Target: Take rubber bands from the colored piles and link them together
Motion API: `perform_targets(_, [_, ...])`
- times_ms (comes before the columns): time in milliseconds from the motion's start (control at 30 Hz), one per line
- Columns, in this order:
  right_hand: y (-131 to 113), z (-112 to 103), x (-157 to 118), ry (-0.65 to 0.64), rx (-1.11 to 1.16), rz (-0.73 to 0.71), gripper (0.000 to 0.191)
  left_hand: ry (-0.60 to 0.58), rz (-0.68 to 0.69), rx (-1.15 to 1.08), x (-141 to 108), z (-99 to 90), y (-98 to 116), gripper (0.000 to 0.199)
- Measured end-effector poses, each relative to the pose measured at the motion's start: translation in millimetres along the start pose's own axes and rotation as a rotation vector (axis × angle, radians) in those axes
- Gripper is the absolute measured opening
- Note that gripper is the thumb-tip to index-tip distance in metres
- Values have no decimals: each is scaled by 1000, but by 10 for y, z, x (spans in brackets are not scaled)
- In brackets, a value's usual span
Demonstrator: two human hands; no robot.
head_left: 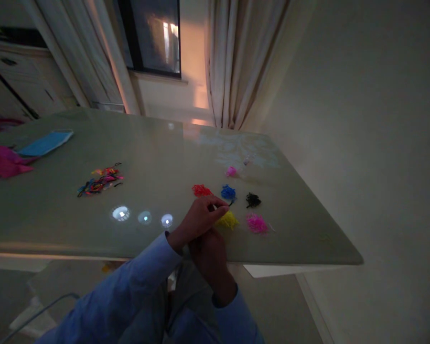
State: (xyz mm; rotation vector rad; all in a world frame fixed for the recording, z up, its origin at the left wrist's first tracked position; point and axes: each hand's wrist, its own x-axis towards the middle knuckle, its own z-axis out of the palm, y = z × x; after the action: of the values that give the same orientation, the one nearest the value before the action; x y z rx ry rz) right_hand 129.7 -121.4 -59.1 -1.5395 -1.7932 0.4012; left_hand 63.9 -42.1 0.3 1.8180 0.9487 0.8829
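Observation:
My left hand (205, 212) reaches over the table with thumb and forefinger pinched together. A small dark elastic band (231, 203) sticks out from those fingertips. My right hand (210, 253) is closed beneath the left wrist at the table's near edge; its fingers are mostly hidden. Around the left hand lie heaps sorted by colour: red bands (201, 190), blue bands (228, 192), black bands (252, 200), yellow bands (229, 220) and pink bands (257, 223). The left hand partly covers the yellow and red heaps. Farther left sits a mixed heap of coloured bands (101, 183).
A blue face mask (48, 142) and a pink bag-like item (5, 161) lie at the table's left. Beyond the heaps are a small pink clump (231, 171) and a clear, shiny item (249, 159). The pale table (294, 239) ends near the right wall.

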Motion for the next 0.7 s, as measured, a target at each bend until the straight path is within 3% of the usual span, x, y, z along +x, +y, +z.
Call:
perform_targets(167, [-49, -30, 9, -45, -37, 20, 21, -124, 138, 189, 305, 72, 155, 23])
perform_targets(333, [-74, -49, 8, -51, -52, 24, 16, -241, 253, 480, 771, 337, 267, 24])
perform_targets(533, [-48, -20, 13, -50, -76, 50, 15, -295, 251, 557, 1080, 657, 155, 21])
perform_targets(700, [-59, -18, 20, -20, -30, 47, 15, -305, 248, 536, 1146, 737, 50, 17])
